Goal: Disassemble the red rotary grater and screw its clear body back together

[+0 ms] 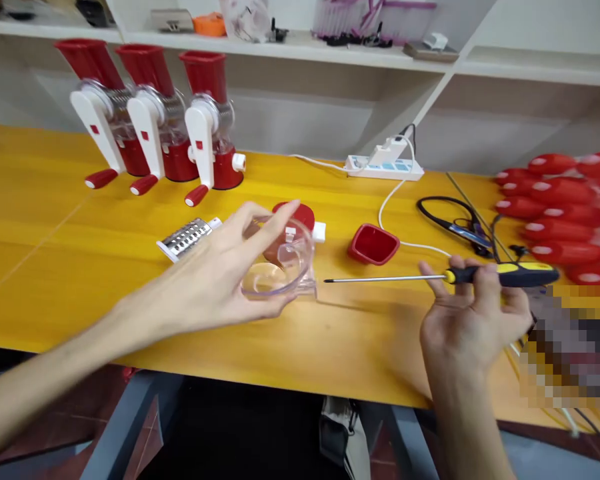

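Observation:
My left hand [230, 267] grips a clear plastic grater housing [303, 257] by its round rim, raised above the table. In my right hand [473, 313] is a screwdriver [500, 273] with a black and yellow handle, its fingers closed around it. The thin shaft points left, its tip close to the small tube on the housing's side; a narrow gap shows between them. Behind the housing stands a red base [300, 215] with a white knob, partly hidden. A metal grating drum [187, 237] lies left of my left hand. To the right sits a red hopper [373, 245].
Three assembled red-and-white rotary graters [205, 127] stand at the back left. A white power strip [385, 168] with a cable, a black neckband headset [455, 223] and a heap of red handles [570, 207] lie toward the right. A white shelf [290, 50] runs above.

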`<state>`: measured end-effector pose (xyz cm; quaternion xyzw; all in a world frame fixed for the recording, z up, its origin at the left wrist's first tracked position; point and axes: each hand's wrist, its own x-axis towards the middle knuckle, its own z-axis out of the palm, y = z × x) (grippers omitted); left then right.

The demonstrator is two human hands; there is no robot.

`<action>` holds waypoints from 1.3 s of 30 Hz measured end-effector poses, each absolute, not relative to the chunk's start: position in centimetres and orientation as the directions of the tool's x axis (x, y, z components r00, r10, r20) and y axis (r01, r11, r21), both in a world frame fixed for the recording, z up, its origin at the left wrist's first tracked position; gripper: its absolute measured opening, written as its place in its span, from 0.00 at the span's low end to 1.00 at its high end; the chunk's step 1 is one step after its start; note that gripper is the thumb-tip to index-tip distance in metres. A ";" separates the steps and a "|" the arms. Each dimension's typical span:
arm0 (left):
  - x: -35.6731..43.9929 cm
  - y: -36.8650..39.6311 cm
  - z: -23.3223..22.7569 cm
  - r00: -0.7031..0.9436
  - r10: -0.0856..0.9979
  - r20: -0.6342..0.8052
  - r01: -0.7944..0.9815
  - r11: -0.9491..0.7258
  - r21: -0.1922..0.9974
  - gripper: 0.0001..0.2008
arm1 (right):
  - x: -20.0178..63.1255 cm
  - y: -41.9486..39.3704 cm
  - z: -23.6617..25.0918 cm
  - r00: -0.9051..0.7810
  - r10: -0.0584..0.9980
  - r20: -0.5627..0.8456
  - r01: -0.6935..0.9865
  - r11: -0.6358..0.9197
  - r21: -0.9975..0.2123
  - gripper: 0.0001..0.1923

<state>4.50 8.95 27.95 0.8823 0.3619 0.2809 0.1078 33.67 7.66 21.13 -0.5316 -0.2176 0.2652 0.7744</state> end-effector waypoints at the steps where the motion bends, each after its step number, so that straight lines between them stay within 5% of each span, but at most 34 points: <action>1: 5.3 9.4 28.5 0.616 0.691 0.378 0.591 -0.723 0.358 0.40 | 33.6 7.5 20.5 0.757 0.651 0.053 -0.170 0.275 -0.946 0.45; 4: 8.2 10.2 29.6 0.722 0.650 0.238 0.597 -0.759 0.260 0.39 | 33.4 7.1 19.1 0.713 0.701 0.017 -0.184 0.210 -0.960 0.46; 12: 12.7 11.1 29.5 0.787 0.617 0.022 0.593 -0.766 0.250 0.23 | 32.9 6.5 18.0 0.649 0.761 -0.017 -0.223 0.169 -0.960 0.42; 19: 14.6 10.7 29.1 0.735 0.657 0.167 0.548 -0.721 0.423 0.17 | 32.5 6.7 17.5 0.607 0.794 -0.020 -0.234 0.156 -0.960 0.41; 31: 14.4 10.4 27.2 0.659 0.718 0.225 0.616 -0.687 0.386 0.19 | 32.7 6.9 17.3 0.599 0.801 -0.018 -0.246 0.163 -0.955 0.41; 39: 14.4 10.1 29.1 0.754 0.648 0.103 0.602 -0.746 0.285 0.25 | 32.5 6.8 17.6 0.600 0.799 -0.030 -0.262 0.161 -0.951 0.40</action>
